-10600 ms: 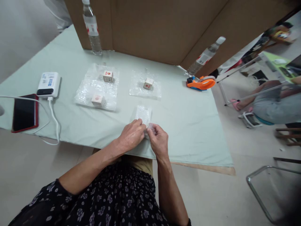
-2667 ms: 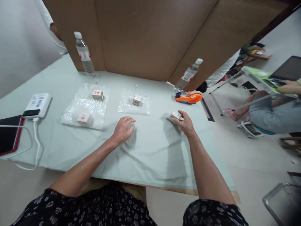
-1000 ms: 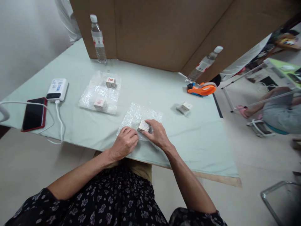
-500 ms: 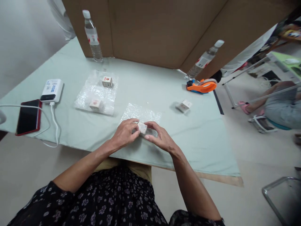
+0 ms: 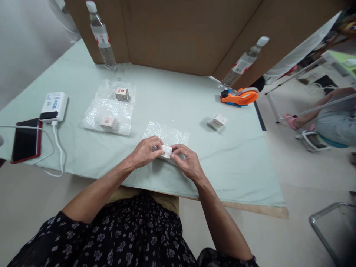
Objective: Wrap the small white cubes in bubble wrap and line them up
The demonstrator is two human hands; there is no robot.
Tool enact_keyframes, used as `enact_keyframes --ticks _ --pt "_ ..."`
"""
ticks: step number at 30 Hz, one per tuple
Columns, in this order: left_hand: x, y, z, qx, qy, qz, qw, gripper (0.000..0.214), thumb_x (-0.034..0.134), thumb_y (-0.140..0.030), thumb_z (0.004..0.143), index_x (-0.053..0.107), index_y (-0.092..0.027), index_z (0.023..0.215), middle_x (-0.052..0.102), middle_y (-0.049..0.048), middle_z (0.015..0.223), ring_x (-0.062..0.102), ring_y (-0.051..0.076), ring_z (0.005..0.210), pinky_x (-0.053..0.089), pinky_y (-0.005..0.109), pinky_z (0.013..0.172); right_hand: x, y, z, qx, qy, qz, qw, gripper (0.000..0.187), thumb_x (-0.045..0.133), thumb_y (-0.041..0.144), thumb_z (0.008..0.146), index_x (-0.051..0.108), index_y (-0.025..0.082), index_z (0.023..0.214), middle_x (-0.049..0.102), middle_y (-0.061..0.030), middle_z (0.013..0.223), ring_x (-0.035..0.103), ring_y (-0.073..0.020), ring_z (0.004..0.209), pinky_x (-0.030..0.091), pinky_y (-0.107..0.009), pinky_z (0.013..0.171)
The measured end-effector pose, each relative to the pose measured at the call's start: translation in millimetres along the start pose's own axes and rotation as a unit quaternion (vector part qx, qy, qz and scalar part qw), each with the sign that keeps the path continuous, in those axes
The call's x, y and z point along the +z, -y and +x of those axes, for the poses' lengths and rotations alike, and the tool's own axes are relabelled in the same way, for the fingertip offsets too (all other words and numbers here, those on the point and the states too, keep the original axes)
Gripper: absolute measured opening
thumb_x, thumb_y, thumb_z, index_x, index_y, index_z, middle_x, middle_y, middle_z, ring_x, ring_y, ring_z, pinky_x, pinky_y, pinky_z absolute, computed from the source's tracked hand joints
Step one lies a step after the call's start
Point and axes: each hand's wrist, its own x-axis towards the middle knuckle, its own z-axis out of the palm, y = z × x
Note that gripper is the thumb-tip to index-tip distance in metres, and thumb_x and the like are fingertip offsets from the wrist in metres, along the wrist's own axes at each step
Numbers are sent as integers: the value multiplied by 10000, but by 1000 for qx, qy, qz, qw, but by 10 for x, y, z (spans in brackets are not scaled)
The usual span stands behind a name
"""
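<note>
A small white box (image 5: pixel 167 151) lies on the near edge of a bubble wrap sheet (image 5: pixel 167 133) at the table's front. My left hand (image 5: pixel 144 152) pinches the box's left end, fingers curled. From the right, my right hand (image 5: pixel 187 161) grips the same box with thumb and fingers closed on it. A wrapped box (image 5: pixel 217 122) rests on the cloth to the right, apart from both hands. Two more small boxes, one at the back (image 5: pixel 122 94) and one at the front (image 5: pixel 107 122), sit on a larger bubble wrap sheet (image 5: pixel 96 115) to the left.
An orange tape dispenser (image 5: pixel 239 98) lies at the back right by a tilted water bottle (image 5: pixel 242 63). Another bottle (image 5: pixel 100 35) stands against the cardboard screen (image 5: pixel 178 33). A power bank (image 5: pixel 53 106) and a phone (image 5: pixel 25 140) with cables lie far left. A seated person (image 5: pixel 330 118) is at right.
Within the last second both hands closed in on the small box on the bubble wrap sheet. Earlier, my right hand set the wrapped box down at the right and the sheet came nearer.
</note>
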Motion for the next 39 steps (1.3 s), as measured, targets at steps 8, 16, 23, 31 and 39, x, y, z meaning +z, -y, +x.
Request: enact_keyframes --ticks 8,16,23,31,39 --pt "12 -7 28 -15 5 -20 1000 121 636 -188 790 618 -180 670 664 22 917 622 156 887 450 290 821 12 -45 17 8 -4 -2 1000 154 624 249 846 599 222 696 708 -41 978 667 -186 925 495 -344 867" --pt "-29 -5 149 -53 47 13 997 90 654 -162 732 617 -175 651 617 -10 775 570 131 752 416 267 720 -14 204 -191 -107 -167 -298 934 39 613 216 914 651 217 919 743 -65 1003 663 -221 969 415 -389 902" --pt "-25 10 156 -53 48 29 997 118 651 -218 760 597 -180 663 604 -10 751 559 138 735 425 275 705 269 331 -310 -168 -22 -392 904 267 508 140 951 632 178 1184 710 -109 1166 599 -247 1109 390 -402 939" --pt "-194 94 -283 -115 -82 115 983 279 685 -389 777 653 -188 969 659 68 1013 596 219 940 482 367 868 268 304 -194 -145 27 -444 884 294 521 202 957 593 224 1241 680 -82 1126 556 -240 971 339 -423 922" --pt "-285 114 -335 -207 -90 156 962 253 612 -411 791 600 -197 655 576 21 715 531 200 801 430 310 740 250 316 -81 -166 28 -465 869 169 504 208 971 623 242 1086 671 -42 974 513 -215 871 296 -403 882"
